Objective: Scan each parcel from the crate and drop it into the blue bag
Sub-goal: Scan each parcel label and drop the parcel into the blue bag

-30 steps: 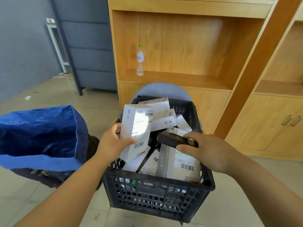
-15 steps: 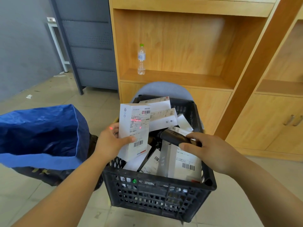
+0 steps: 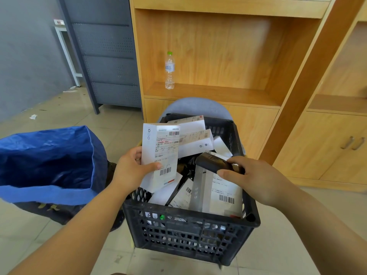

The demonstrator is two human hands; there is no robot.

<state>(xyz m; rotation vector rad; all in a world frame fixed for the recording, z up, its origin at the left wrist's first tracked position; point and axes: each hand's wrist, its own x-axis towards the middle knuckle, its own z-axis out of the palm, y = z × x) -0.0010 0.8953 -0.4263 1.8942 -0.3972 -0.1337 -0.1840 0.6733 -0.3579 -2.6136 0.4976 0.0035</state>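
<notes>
My left hand (image 3: 132, 169) grips a white parcel (image 3: 161, 153) with a shipping label and barcodes, held upright over the left side of the black crate (image 3: 190, 231). A black handheld scanner (image 3: 215, 163) sits in my right hand (image 3: 256, 180), its head pointing left toward the parcel's label. Several more white labelled parcels (image 3: 220, 193) fill the crate. The blue bag (image 3: 49, 161) stands open on the floor to the left of the crate, close to my left forearm.
The crate rests on a grey chair (image 3: 196, 107) in front of a wooden shelf unit (image 3: 218, 92). A clear water bottle (image 3: 169, 70) stands on the shelf. A grey metal cabinet (image 3: 107, 56) is at the back left. Tiled floor surrounds the bag.
The red scan light seen on the label half a second ago is gone. The parcel has tipped slightly more upright in my left hand; the scanner has barely moved.
</notes>
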